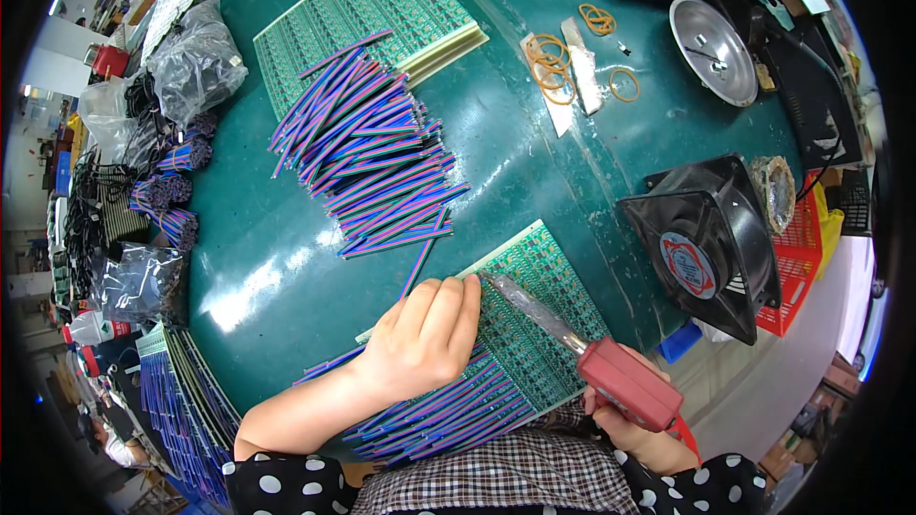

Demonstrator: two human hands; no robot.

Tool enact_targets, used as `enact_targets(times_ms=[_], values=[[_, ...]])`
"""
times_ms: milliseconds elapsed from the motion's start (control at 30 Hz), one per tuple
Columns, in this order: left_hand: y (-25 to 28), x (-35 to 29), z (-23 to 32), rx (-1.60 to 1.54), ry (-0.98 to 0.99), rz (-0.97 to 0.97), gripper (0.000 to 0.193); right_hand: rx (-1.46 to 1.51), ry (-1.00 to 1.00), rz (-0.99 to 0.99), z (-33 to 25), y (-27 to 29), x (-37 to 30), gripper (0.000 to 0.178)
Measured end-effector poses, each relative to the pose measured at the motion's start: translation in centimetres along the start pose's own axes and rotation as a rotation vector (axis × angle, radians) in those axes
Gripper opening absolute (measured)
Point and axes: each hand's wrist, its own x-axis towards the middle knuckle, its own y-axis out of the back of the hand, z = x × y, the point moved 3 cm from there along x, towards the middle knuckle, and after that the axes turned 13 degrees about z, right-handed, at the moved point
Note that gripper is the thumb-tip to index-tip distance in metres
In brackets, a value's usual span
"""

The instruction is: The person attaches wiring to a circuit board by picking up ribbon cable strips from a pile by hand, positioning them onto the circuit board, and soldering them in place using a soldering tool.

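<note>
A green circuit board panel lies in front of me, with rows of small parts and many striped flat wires along its near left side. My left hand is closed over the panel's upper left edge. A blue, pink and green flat wire sticks out from its pinched fingers; the gripped end is hidden. My right hand grips a red pistol-shaped soldering iron. Its tip points left, close to my left fingertips at the panel's edge. Whether the tip touches the board I cannot tell.
Beyond lies a pile of striped flat wires against a stack of green panels. To the right are a black fan, a metal dish and rubber bands. Plastic bags and wire bundles line the left edge.
</note>
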Motion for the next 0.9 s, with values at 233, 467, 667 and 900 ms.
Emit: enact_targets(times_ms=[233,467,667,900], values=[[0.0,-0.1,0.1,0.027,-0.011,-0.006,0.034,0.081,0.031,-0.001,0.2,0.5,-0.2,0.074],[-0.1,0.0,0.2,0.023,-0.010,0.011,0.032,0.061,0.039,0.038,1.1,0.0,-0.7,0.074],[0.0,0.0,0.3,0.063,-0.051,-0.018,0.033,0.043,0.092,-0.010,0.2,-0.1,-0.1,0.072],[0.0,0.1,0.5,0.133,-0.114,-0.043,0.030,0.085,0.016,-0.033,0.1,0.3,-0.7,0.073]])
